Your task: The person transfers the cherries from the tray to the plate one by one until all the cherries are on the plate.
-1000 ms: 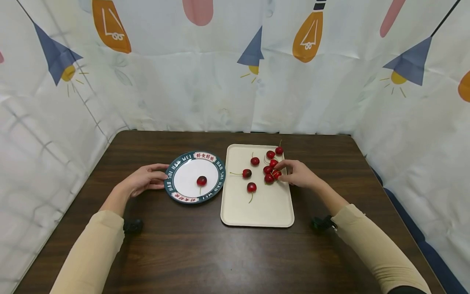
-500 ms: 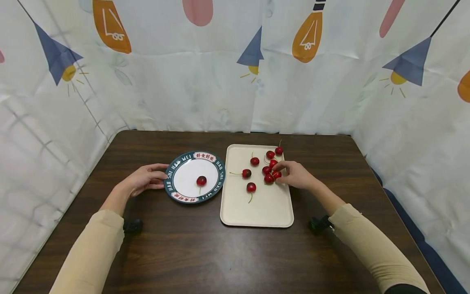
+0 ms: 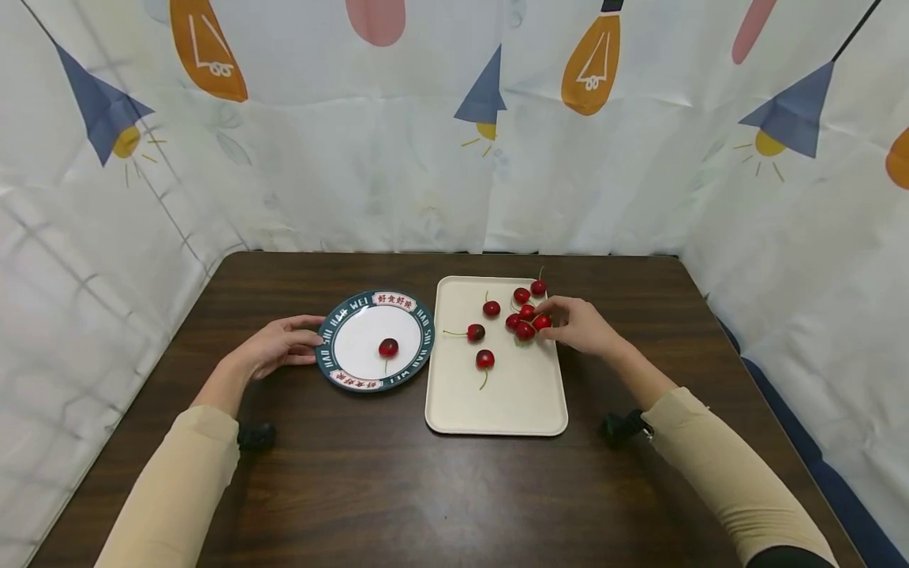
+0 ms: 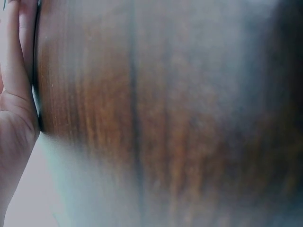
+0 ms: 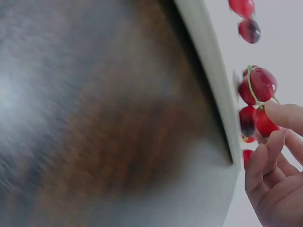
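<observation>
My left hand [image 3: 284,345] rests beside the round plate [image 3: 329,347], its fairly straight fingertips right at the left rim. The plate is white with a dark teal lettered border, and one stemmed cherry [image 3: 388,348] lies on it. Over the right side of a cream tray [image 3: 497,402], my right hand [image 3: 578,325] pinches a red cherry [image 5: 265,124] between thumb and fingers. Close beside it sits a tight cluster of cherries [image 3: 525,330]. In the left wrist view only part of the left hand [image 4: 16,94] shows; the plate is out of sight there.
Loose cherries lie farther left on the tray, one with its stem pointing left [image 3: 476,333] and another [image 3: 485,359] nearer the front. Two more cherries [image 3: 538,287] sit at the back right corner. Plate and tray stand side by side on a dark wooden table [image 3: 355,489].
My right hand has shifted slightly up and right, with the pinched cherry moving slightly right, away from the cluster. The cluster's cherries have shifted a little. My left hand stays at the plate.
</observation>
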Available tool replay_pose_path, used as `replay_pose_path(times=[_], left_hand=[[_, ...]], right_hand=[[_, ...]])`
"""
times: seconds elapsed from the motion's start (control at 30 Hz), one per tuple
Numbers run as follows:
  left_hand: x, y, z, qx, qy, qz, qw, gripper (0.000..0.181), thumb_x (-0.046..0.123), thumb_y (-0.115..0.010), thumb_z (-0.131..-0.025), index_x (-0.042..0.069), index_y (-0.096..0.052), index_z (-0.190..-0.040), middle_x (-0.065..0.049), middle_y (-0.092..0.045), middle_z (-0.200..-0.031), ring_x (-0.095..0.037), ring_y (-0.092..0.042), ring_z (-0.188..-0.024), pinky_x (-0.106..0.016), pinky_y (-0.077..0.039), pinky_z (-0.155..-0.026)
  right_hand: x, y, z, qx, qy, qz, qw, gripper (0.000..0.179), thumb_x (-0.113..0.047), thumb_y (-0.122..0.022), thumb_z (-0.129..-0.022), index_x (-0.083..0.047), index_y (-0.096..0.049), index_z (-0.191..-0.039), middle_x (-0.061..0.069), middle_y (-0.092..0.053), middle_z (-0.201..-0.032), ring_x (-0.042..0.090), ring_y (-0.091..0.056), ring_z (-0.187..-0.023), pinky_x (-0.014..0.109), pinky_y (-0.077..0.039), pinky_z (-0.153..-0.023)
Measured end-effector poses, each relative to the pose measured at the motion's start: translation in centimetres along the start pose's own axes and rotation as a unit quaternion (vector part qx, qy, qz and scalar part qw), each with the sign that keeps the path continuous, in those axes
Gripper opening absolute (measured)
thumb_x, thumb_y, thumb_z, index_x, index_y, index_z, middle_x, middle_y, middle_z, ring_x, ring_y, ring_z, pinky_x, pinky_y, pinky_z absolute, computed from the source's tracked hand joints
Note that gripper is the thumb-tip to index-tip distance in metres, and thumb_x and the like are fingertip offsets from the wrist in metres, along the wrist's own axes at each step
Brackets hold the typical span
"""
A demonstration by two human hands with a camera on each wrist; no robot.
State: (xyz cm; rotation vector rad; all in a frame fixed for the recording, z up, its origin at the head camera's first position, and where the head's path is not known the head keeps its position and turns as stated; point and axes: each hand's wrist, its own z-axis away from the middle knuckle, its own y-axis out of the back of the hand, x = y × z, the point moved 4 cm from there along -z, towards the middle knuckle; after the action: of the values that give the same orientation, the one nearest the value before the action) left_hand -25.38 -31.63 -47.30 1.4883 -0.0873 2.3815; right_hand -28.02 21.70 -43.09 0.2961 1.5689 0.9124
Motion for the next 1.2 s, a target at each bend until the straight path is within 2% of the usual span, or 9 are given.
replay_pose_path(times=[0.1, 0.2, 0.33, 0.63, 0.7, 0.8, 0.97, 1.2], left_hand=[[-0.2, 0.0, 0.0, 0.000, 0.004, 0.001, 1.0000, 0.071, 0.017, -0.067, -0.102, 0.004, -0.030, -0.161, -0.014, -0.053, -0.126, -0.019, -0.066, -0.093, -0.035, -0.059, -0.089], [-0.3, -0.1, 0.1, 0.000, 0.003, -0.001, 1.0000, 0.071, 0.017, -0.067, -0.102, 0.003, -0.030, -0.160, -0.014, -0.053, -0.126, -0.020, -0.066, -0.093, -0.035, -0.059, -0.089], [-0.3, -0.2, 0.1, 0.002, -0.001, -0.002, 1.0000, 0.070, 0.017, -0.067, -0.102, 0.003, -0.031, -0.160, -0.014, -0.053, -0.126, -0.020, -0.066, -0.093, -0.035, -0.059, -0.089], [-0.1, -0.2, 0.2, 0.001, -0.001, -0.002, 1.0000, 0.070, 0.017, -0.067, -0.102, 0.004, -0.030, -0.161, -0.015, -0.053, -0.128, -0.019, -0.066, -0.093, -0.034, -0.059, -0.089], [-0.1, -0.2, 0.2, 0.002, 0.000, -0.004, 1.0000, 0.070, 0.017, -0.066, -0.102, 0.004, -0.030, -0.161, -0.015, -0.052, -0.128, -0.019, -0.066, -0.093, -0.034, -0.059, -0.089], [-0.1, -0.1, 0.2, 0.002, 0.001, -0.005, 1.0000, 0.070, 0.017, -0.066, -0.102, 0.004, -0.030, -0.161, -0.015, -0.052, -0.128, -0.019, -0.066, -0.094, -0.034, -0.059, -0.089], [0.1, -0.2, 0.2, 0.002, 0.000, -0.006, 1.0000, 0.071, 0.018, -0.067, -0.102, 0.004, -0.030, -0.161, -0.016, -0.051, -0.129, -0.019, -0.066, -0.094, -0.034, -0.059, -0.089], [0.3, -0.3, 0.3, 0.005, 0.002, -0.006, 1.0000, 0.071, 0.018, -0.067, -0.101, 0.004, -0.031, -0.160, -0.017, -0.050, -0.129, -0.019, -0.066, -0.094, -0.034, -0.059, -0.089]], right_hand=[[-0.1, 0.9, 0.1, 0.018, -0.006, -0.016, 0.9997, 0.041, -0.012, -0.076, -0.092, -0.007, -0.065, -0.132, 0.013, -0.066, -0.119, 0.024, -0.048, -0.060, 0.033, -0.045, -0.052], [-0.2, 1.7, 0.1, 0.038, -0.009, -0.025, 0.9989, 0.045, -0.014, -0.075, -0.094, -0.006, -0.061, -0.136, 0.014, -0.065, -0.123, 0.026, -0.049, -0.060, 0.033, -0.046, -0.052], [-0.6, 2.6, 0.0, 0.057, -0.006, -0.024, 0.9981, 0.042, -0.017, -0.075, -0.094, -0.007, -0.063, -0.134, 0.013, -0.065, -0.115, 0.028, -0.051, -0.058, 0.034, -0.047, -0.051], [-2.5, 3.1, -0.8, 0.061, 0.015, -0.036, 0.9974, 0.037, -0.019, -0.074, -0.096, -0.011, -0.065, -0.131, 0.010, -0.065, -0.099, 0.026, -0.051, -0.059, 0.035, -0.045, -0.053], [-3.2, 3.0, -0.9, 0.059, 0.019, -0.048, 0.9969, 0.037, -0.019, -0.074, -0.096, -0.012, -0.065, -0.131, 0.012, -0.064, -0.091, 0.026, -0.048, -0.058, 0.034, -0.043, -0.051], [-4.1, 2.7, -1.3, 0.057, 0.027, -0.058, 0.9963, 0.037, -0.020, -0.074, -0.095, -0.014, -0.065, -0.130, 0.010, -0.064, -0.092, 0.024, -0.048, -0.058, 0.033, -0.042, -0.050], [-5.6, 1.7, -2.1, 0.045, 0.044, -0.073, 0.9953, 0.038, -0.019, -0.075, -0.095, -0.011, -0.066, -0.130, 0.009, -0.066, -0.107, 0.022, -0.052, -0.064, 0.032, -0.047, -0.055], [-7.0, -0.3, -3.2, 0.015, 0.062, -0.095, 0.9935, 0.037, -0.016, -0.075, -0.094, -0.010, -0.066, -0.129, 0.005, -0.065, -0.119, 0.021, -0.051, -0.062, 0.031, -0.043, -0.053]])
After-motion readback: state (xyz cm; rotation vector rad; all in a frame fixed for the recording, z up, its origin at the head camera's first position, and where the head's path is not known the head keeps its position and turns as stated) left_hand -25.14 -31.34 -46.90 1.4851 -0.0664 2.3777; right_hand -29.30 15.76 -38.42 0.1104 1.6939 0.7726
